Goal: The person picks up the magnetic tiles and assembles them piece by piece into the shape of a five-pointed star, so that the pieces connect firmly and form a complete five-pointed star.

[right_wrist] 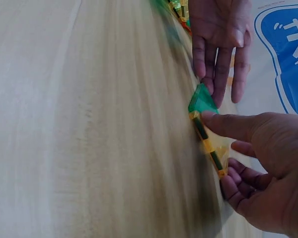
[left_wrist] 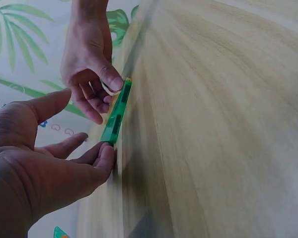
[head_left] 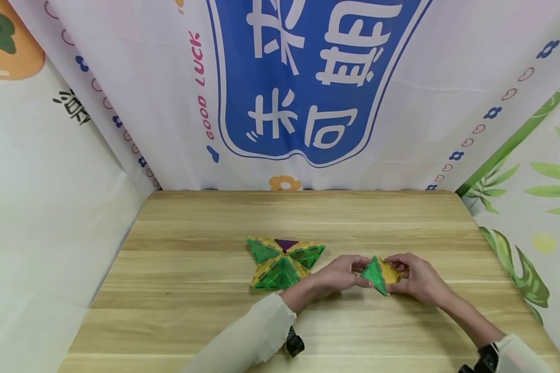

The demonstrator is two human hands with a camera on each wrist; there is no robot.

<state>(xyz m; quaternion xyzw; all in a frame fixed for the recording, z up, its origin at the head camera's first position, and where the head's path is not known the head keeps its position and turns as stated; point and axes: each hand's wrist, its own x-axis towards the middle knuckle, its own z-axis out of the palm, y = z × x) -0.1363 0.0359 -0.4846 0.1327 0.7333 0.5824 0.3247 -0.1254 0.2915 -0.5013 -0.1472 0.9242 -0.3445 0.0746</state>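
A small piece of green and yellow magnetic tiles sits low over the table at the right. My right hand [head_left: 419, 280] grips its yellow tile [head_left: 390, 272], thumb on the near side and fingertips at the far corner. My left hand [head_left: 338, 272] is at the green tile [head_left: 375, 274]. In the left wrist view, fingertips of the left hand [left_wrist: 59, 173] touch one end of the green tile [left_wrist: 117, 115] while the thumb stands away. The right wrist view shows the left fingers nearly straight against the green corner.
Left of the hands, a star-like build of green, yellow and purple magnetic tiles [head_left: 282, 274] lies on the wooden table [head_left: 191, 311]. Printed cloth [head_left: 168, 103] hangs behind the table, with light cloth at both sides.
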